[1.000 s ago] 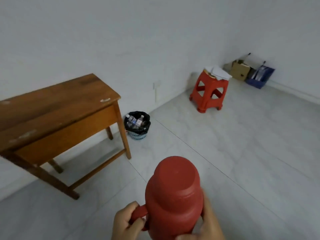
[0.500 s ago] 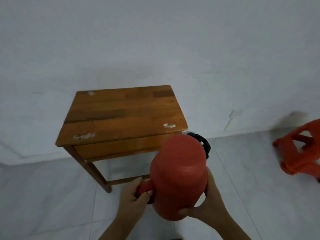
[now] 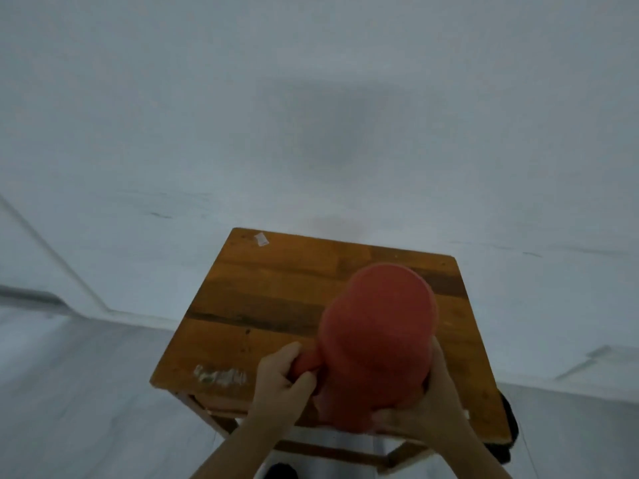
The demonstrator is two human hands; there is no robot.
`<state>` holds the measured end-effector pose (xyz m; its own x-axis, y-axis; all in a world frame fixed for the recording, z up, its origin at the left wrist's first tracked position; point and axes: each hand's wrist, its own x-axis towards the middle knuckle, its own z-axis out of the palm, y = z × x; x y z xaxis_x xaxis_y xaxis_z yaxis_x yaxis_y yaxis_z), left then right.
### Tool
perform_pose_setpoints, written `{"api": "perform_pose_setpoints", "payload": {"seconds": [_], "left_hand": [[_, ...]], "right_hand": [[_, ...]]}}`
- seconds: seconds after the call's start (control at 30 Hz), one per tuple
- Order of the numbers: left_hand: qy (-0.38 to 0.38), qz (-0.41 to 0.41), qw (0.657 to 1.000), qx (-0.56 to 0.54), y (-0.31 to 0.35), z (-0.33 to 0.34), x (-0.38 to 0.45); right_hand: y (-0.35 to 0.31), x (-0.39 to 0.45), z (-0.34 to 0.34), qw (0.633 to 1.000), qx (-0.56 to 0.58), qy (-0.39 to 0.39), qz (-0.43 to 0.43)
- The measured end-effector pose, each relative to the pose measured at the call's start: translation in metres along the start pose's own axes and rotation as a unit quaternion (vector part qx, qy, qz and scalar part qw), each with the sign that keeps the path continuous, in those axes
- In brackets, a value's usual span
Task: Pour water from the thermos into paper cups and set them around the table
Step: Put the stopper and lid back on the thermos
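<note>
While both hands grip thermos (image 3: 377, 344), table (image 3: 262, 305) left half bare

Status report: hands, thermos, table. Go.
Left hand grips handle, right hand cups base. Red thermos held over wooden table, cap on. No paper cups in view. Nothing blocking.

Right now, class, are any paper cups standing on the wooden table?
No, the wooden table shows only bare wood beside the red thermos.
</note>
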<state>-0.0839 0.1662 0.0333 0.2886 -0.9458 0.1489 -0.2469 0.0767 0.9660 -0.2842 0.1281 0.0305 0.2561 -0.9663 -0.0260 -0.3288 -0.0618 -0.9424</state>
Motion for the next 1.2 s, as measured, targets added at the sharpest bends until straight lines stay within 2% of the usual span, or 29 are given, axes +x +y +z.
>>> {"api": "perform_pose_setpoints", "payload": {"seconds": [0.13, 0.3, 0.63, 0.8, 1.1, 1.2], "left_hand": [[-0.035, 0.047, 0.998, -0.009, -0.015, 0.002, 0.086], [-0.050, 0.042, 0.998, 0.006, -0.031, 0.016, 0.164], [-0.037, 0.023, 0.999, 0.017, -0.054, 0.060, 0.252], [-0.039, 0.002, 0.999, 0.022, -0.064, 0.068, 0.274], [-0.058, -0.035, 0.996, 0.059, -0.074, 0.056, 0.296], [-0.097, -0.053, 0.993, 0.043, -0.072, 0.050, 0.299]], "right_hand": [[-0.009, 0.074, 0.006, 0.999, 0.002, 0.041, -0.004], [-0.009, 0.145, 0.003, 0.999, -0.023, 0.042, 0.005], [0.015, 0.249, -0.013, 0.999, 0.028, 0.018, 0.029], [0.035, 0.270, -0.010, 0.999, 0.030, 0.035, 0.025], [0.052, 0.273, 0.021, 0.994, 0.024, 0.110, 0.011], [0.045, 0.271, 0.024, 0.995, 0.012, 0.103, 0.013]]}}
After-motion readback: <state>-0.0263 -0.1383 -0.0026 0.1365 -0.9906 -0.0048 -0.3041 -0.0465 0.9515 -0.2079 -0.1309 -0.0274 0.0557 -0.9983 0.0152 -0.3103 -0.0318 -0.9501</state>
